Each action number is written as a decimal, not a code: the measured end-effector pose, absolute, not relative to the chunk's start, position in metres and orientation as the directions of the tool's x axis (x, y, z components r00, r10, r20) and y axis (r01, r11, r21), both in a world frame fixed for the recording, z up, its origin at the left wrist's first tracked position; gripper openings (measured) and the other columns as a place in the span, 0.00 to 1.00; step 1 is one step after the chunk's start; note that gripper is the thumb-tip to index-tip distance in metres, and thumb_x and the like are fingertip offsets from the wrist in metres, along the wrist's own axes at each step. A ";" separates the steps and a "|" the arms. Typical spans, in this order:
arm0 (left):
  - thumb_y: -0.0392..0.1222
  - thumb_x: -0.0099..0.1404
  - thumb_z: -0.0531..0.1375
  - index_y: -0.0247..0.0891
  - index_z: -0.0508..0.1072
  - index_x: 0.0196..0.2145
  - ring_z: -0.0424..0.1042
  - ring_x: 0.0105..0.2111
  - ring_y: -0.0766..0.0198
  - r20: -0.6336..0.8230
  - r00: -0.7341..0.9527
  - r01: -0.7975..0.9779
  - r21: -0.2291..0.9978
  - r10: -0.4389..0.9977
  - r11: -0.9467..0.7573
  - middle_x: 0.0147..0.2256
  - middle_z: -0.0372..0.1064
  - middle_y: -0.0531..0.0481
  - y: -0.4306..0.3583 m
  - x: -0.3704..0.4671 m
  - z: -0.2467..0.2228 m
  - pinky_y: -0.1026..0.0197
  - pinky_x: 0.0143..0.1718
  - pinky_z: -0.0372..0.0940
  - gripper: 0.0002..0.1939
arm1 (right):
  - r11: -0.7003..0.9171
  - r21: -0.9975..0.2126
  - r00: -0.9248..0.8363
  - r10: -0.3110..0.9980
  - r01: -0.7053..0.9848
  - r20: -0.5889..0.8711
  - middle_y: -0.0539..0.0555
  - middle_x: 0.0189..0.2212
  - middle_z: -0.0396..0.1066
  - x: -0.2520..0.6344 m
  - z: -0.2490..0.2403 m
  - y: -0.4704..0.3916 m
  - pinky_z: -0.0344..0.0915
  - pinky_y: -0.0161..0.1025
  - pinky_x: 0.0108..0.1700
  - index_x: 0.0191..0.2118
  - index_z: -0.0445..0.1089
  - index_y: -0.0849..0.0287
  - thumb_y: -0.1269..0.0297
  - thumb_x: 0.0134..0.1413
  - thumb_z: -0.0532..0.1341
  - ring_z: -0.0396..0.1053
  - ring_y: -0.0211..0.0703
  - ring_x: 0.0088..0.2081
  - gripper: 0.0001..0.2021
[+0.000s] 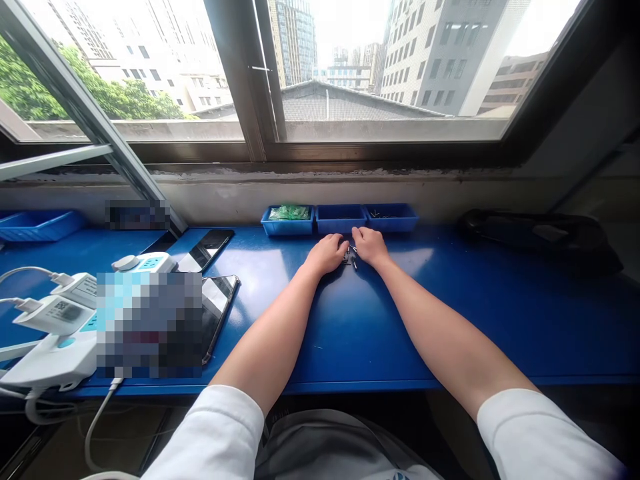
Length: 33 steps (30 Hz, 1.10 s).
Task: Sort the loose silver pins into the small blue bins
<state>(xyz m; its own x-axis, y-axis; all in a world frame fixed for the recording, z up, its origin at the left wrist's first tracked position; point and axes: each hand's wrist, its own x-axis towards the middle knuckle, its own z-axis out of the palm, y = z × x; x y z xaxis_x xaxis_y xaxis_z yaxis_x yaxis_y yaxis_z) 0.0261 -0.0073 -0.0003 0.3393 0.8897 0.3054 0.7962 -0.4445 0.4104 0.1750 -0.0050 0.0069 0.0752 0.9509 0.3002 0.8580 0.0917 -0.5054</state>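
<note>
My left hand (327, 255) and my right hand (370, 245) are close together over the blue table, just in front of three small blue bins. Both have curled, closed fingers; whatever they pinch is too small to make out. Between them lie several small dark and shiny metallic pieces (354, 261), some partly covered by the fingers. The left bin (289, 229) holds green-and-clear small packets. In the middle bin (341, 227) the contents are dark and hard to see. Small dark, thin pieces lie in the right bin (393, 225).
Two phones, one flat behind (213, 248) and one in front (223, 317), lie left of my arms. A white power strip (55, 360) with chargers and cables fills the far left. A black bag-like item (540, 240) rests at the right, and a blue tray (45, 225) at the far left.
</note>
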 end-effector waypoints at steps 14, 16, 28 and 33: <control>0.75 0.47 0.54 0.39 0.57 0.60 0.48 0.62 0.44 0.142 0.472 0.819 0.294 0.870 -0.493 0.62 0.52 0.38 -0.017 0.010 0.003 0.46 0.61 0.44 0.51 | -0.039 -0.577 0.051 0.999 0.816 0.004 0.57 0.22 0.74 0.206 0.024 -0.008 0.63 0.37 0.30 0.27 0.75 0.59 0.58 0.42 0.63 0.71 0.47 0.28 0.10; 0.75 0.45 0.55 0.40 0.55 0.61 0.45 0.64 0.43 0.111 0.488 0.823 0.271 0.866 -0.499 0.63 0.48 0.37 -0.016 0.012 0.001 0.45 0.61 0.41 0.53 | 0.025 -0.575 -0.025 1.000 0.818 0.008 0.55 0.23 0.74 0.205 0.022 -0.007 0.63 0.36 0.30 0.27 0.75 0.59 0.59 0.39 0.65 0.71 0.45 0.28 0.09; 0.66 0.59 0.49 0.36 0.64 0.52 0.61 0.54 0.48 0.220 0.455 0.847 0.191 0.863 -0.495 0.52 0.64 0.40 -0.011 0.029 -0.001 0.52 0.54 0.55 0.34 | 0.170 -0.336 -0.119 0.979 0.927 0.166 0.53 0.37 0.75 0.180 0.012 -0.007 0.63 0.37 0.38 0.37 0.73 0.52 0.59 0.54 0.58 0.71 0.46 0.39 0.09; 0.64 0.59 0.51 0.36 0.63 0.53 0.62 0.53 0.49 0.246 0.445 0.841 0.215 0.861 -0.496 0.52 0.65 0.40 -0.012 0.029 -0.001 0.53 0.53 0.56 0.34 | 0.172 -0.387 -0.093 0.973 0.906 0.213 0.53 0.35 0.75 0.179 0.007 -0.006 0.61 0.37 0.36 0.35 0.72 0.54 0.60 0.54 0.56 0.70 0.45 0.38 0.09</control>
